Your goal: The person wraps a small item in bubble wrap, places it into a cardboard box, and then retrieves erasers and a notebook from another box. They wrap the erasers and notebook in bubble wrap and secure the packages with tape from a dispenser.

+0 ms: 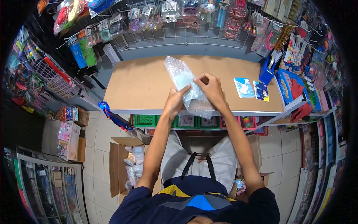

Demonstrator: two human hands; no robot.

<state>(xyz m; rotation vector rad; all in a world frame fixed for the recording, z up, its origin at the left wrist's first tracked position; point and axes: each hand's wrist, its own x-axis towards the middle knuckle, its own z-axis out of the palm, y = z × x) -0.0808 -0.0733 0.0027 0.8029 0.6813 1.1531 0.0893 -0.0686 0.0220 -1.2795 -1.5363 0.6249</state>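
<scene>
Above the front edge of the brown tabletop [138, 86] I hold a sheet of bubble wrap [178, 69] with a flat pale-blue item showing through it. What the item is, I cannot make out. My left hand [176, 100] grips the wrap at its left side, thumb on top. On the right side, my right hand [212, 89] is closed, with thumb and index finger pinched at the wrap's edge. To the right of that hand lie two small notebooks, a light-blue one [244, 88] and a dark-blue one [261, 91].
A blue tape dispenser [267, 71] stands at the table's right end, near a blue box [289, 87]. Below are green baskets [144, 120]. An open cardboard box [118, 164] with bubble-wrapped packages [134, 162] sits at my left. Hanging goods line the wall grid [156, 39].
</scene>
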